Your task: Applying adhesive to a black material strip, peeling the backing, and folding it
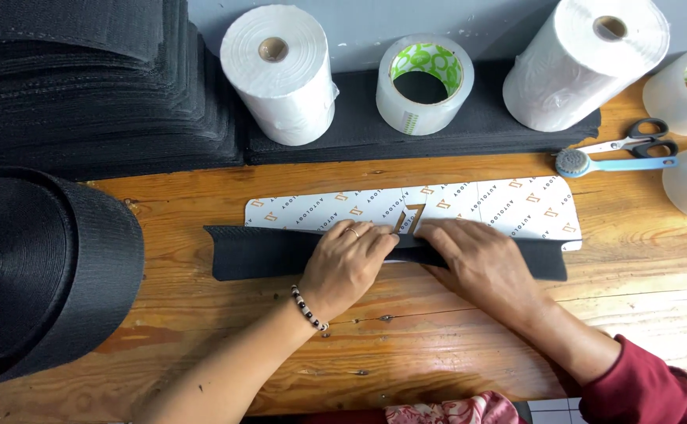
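A long white printed card (pixel 508 206) lies flat on the wooden table (pixel 437 353). A black fabric strip (pixel 257 251) is folded over its near edge. My left hand (pixel 347 263), with a bead bracelet at the wrist and a ring, presses down on the middle of the strip. Right beside it, my right hand (pixel 477 259) also presses on the strip with fingers flat. The fingertips of both hands meet near the card's centre.
A big roll of black webbing (pixel 41 267) sits at the left, stacked black fabric (pixel 84 86) behind it. Two white film rolls (pixel 280 74) (pixel 587 63), clear tape rolls (pixel 424 82), scissors (pixel 634 141) and a blue-handled tool (pixel 618 163) stand at the back.
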